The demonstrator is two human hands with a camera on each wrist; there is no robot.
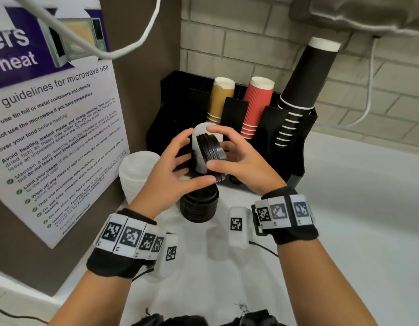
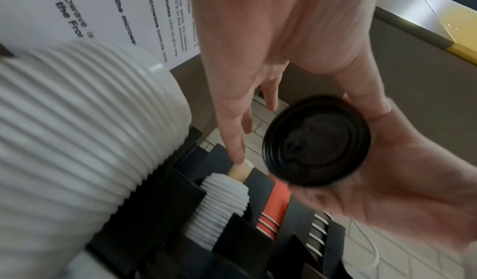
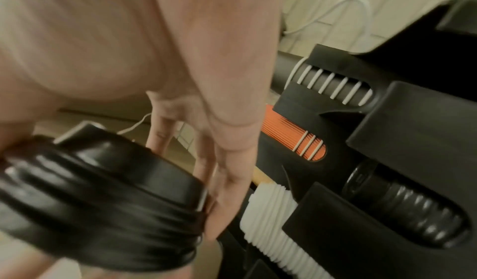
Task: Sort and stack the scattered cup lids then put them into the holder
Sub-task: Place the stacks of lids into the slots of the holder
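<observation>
Between the two raised hands, just in front of the black holder (image 1: 295, 158), a short stack of black lids (image 1: 211, 148) is being held on its side, clear of the white counter (image 1: 345, 220). The right hand (image 1: 239, 161) is gripping this stack, thumb and fingers curled round its rim, as the left wrist view shows plainly. The left hand (image 1: 178, 170) is hovering beside the stack with fingers spread and relaxed; whether it is touching the lids cannot be told. Behind the stack, a row of white lids (image 2: 222, 206) is lying in a front slot of the holder. Below the hands, a second stack of black lids (image 1: 199, 205) is standing on the counter, with a tall stack of white lids (image 1: 138, 175) to its left. Tan cups (image 1: 220, 100), red cups (image 1: 255, 107) and black cups (image 1: 300, 90) are sitting in the holder's rear slots.
</observation>
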